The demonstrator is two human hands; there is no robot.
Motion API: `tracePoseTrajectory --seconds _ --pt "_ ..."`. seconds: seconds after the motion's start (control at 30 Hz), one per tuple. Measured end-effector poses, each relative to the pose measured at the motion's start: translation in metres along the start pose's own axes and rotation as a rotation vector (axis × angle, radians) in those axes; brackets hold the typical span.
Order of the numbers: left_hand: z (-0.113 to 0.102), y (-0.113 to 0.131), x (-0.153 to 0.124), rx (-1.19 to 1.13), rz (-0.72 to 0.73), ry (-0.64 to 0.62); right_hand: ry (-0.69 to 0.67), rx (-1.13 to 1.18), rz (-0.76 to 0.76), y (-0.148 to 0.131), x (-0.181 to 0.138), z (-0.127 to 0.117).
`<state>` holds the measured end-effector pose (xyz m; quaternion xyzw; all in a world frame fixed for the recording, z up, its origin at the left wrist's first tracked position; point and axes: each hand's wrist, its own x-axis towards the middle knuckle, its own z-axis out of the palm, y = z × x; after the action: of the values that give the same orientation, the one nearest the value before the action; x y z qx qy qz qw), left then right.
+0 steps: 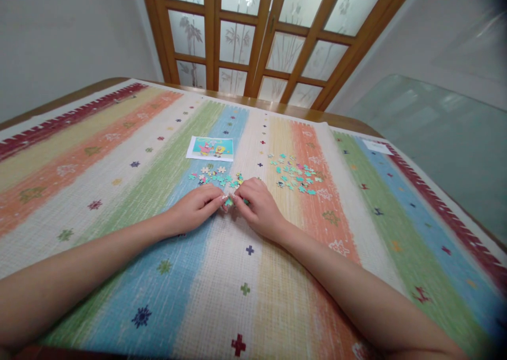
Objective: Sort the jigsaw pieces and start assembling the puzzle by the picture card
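My left hand [196,208] and my right hand [255,207] rest on the striped cloth [222,291], fingertips meeting over small teal puzzle pieces [228,202]. Both hands are curled in a pinch on those pieces. Just beyond my fingers lies a loose cluster of puzzle pieces [216,178]. A second scatter of puzzle pieces [295,174] lies further right. A small reference picture card [210,148] with cartoon figures lies flat beyond the left cluster.
The cloth covers a wooden table [277,109]. A wooden-framed glass door [269,32] stands behind it. A glass tabletop [435,138] is at the right. A small white paper [377,147] lies near the cloth's right edge.
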<state>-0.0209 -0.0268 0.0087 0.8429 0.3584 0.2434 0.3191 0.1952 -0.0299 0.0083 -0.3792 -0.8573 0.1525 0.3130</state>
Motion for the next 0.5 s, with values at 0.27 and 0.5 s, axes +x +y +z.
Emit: tracePoseTrajectory --seconds 0.27,0.5 --pt "-0.002 0.0 0.0 0.061 0.032 0.009 0.036 -0.102 0.02 0.007 0.001 0.0" --pt "-0.016 -0.014 0.0 0.108 -0.008 0.154 0.233 -0.525 0.383 0.08 -0.002 -0.038"
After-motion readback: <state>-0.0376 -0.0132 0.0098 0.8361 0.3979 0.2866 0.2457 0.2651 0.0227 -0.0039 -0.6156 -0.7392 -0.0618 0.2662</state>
